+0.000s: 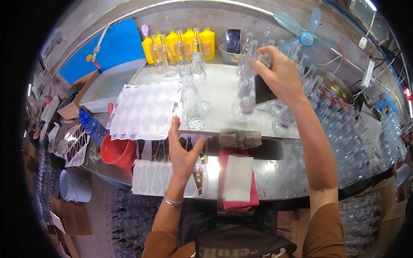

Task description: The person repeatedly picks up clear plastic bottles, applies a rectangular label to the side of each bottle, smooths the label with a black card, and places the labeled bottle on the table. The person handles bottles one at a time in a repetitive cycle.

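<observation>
My right hand [282,73] is raised over the right part of the white work surface, its fingers closed round the top of a clear glass bottle [246,95]. The bottle is blurred and hangs down to the left of the hand. My left hand [183,150] is held open, thumb and fingers apart, with nothing in it. It is just in front of the surface's edge, beside a stack of white label sheets [144,107]. A clear glass bottle [192,103] stands upright just beyond that hand. Below lies a sheet of die-cut labels [150,178], some strips of it dark.
Many clear bottles [340,129] crowd the right side. Yellow jugs [207,45] and more bottles line the back, near a blue fan [306,38]. A red bucket [117,151] stands left. A grey cloth roll [240,138] and a pad on red cloth [238,178] lie in front.
</observation>
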`<control>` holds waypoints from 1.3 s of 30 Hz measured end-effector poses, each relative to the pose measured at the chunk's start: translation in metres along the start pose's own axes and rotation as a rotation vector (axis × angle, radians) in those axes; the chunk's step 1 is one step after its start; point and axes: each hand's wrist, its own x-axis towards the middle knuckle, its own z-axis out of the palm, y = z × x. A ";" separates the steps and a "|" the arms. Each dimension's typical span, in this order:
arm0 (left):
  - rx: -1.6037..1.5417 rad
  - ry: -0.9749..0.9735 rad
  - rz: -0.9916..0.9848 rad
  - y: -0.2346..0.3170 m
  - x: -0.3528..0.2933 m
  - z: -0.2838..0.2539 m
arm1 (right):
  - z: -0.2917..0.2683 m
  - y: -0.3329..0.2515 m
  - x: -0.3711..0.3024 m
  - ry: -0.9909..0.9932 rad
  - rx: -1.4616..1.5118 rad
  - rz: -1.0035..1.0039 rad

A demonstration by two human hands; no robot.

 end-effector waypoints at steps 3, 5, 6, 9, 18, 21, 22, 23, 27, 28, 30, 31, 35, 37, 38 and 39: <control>0.017 -0.011 0.013 -0.022 0.028 0.015 | 0.035 0.034 0.035 -0.068 -0.053 0.155; -0.012 -0.024 -0.005 -0.032 0.036 0.022 | 0.054 0.044 0.045 -0.089 -0.101 0.213; -0.030 -0.031 -0.012 -0.035 0.039 0.027 | 0.059 0.049 0.049 -0.097 -0.128 0.243; -0.035 -0.057 -0.046 -0.047 0.043 0.038 | 0.073 0.053 0.051 -0.110 -0.164 0.300; -0.019 -0.180 -0.098 -0.016 0.025 0.017 | 0.035 -0.015 -0.056 -0.168 0.109 -0.091; -0.284 -0.309 -0.116 0.020 -0.011 0.024 | 0.027 -0.022 -0.140 -0.274 0.312 -0.046; -0.291 -0.352 -0.132 0.039 -0.021 0.024 | 0.023 -0.026 -0.164 -0.262 0.332 0.002; -0.231 -0.414 -0.143 0.051 -0.030 0.023 | 0.018 -0.031 -0.188 -0.248 0.357 0.049; -0.143 -0.507 -0.238 0.064 -0.080 0.026 | 0.000 -0.047 -0.246 -0.307 0.451 0.338; -0.118 -0.567 -0.302 0.062 -0.091 0.026 | -0.001 -0.046 -0.257 -0.340 0.452 0.407; -0.052 -0.654 -0.324 0.051 -0.106 0.029 | 0.013 -0.032 -0.283 -0.328 0.474 0.445; -0.011 -0.667 -0.295 0.050 -0.110 0.029 | 0.017 -0.029 -0.291 -0.326 0.473 0.452; -0.006 -0.641 -0.273 0.045 -0.122 0.027 | 0.024 -0.024 -0.306 -0.334 0.475 0.497; 0.018 -0.630 -0.227 0.048 -0.123 0.026 | 0.023 -0.023 -0.304 -0.338 0.560 0.594; 0.043 -0.620 -0.169 0.050 -0.123 0.025 | 0.023 -0.022 -0.303 -0.346 0.609 0.656; 0.067 -0.610 -0.111 0.053 -0.122 0.025 | 0.021 -0.019 -0.302 -0.376 0.674 0.745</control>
